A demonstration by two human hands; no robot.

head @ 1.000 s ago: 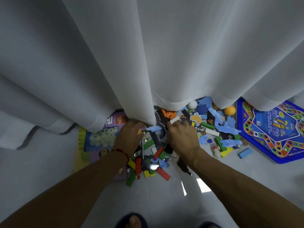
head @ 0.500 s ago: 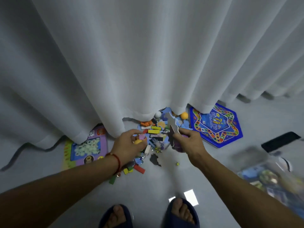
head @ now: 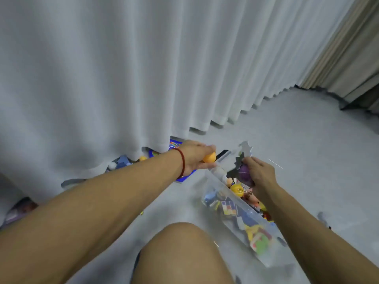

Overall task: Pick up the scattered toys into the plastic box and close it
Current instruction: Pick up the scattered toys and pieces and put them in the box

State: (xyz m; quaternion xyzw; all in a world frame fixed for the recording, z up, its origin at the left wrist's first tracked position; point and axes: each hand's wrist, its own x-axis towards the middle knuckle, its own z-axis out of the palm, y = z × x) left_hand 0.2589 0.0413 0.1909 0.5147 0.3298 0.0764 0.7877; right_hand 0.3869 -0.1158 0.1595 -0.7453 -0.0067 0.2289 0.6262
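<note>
Your left hand [head: 196, 154] gripping orange ball [head: 209, 157], frame centre. Your right hand [head: 259, 173] clutching purple ball [head: 244, 171] and grey foam piece [head: 245, 149] over clear box [head: 235, 212], lower right, holding toys.

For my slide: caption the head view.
Both hands carry toys over the clear plastic box.

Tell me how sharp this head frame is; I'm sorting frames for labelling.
Head view: soft motion blur throughout; the plastic box and its toys smear; both hands' edges are fuzzy; wide-angle bending at the borders; even lighting, no strong glare.
</note>
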